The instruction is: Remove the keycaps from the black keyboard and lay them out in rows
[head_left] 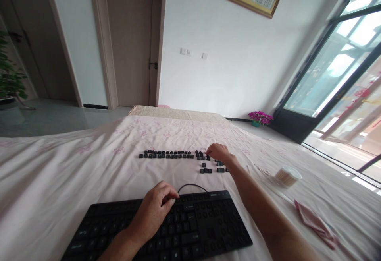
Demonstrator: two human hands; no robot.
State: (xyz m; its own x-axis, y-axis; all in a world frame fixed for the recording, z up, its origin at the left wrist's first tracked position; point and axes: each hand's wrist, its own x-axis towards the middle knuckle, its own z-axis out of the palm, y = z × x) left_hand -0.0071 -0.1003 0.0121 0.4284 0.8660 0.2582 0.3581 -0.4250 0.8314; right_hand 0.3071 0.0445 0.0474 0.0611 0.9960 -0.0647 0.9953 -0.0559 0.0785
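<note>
A black keyboard (196,223) lies at a slant on the bedspread, close in front of me. Keys are gone from its right-hand block and part of its top row. My left hand (159,205) rests over its upper edge, thumb and fingers drawn together; whatever they may hold is hidden. Farther off, loose black keycaps (166,155) stand in rows on the cloth. At the right end of those rows, my right hand (219,151) has its fingers bent down and closed at a small dark keycap (206,153). More keycaps (206,171) lie just below that hand.
To the right are a clear round tub of cotton swabs (287,176), a few loose swabs (262,169) and a folded pink cloth (315,223). The keyboard's thin cable (193,184) loops behind it. The patterned bedspread (59,173) is wrinkled.
</note>
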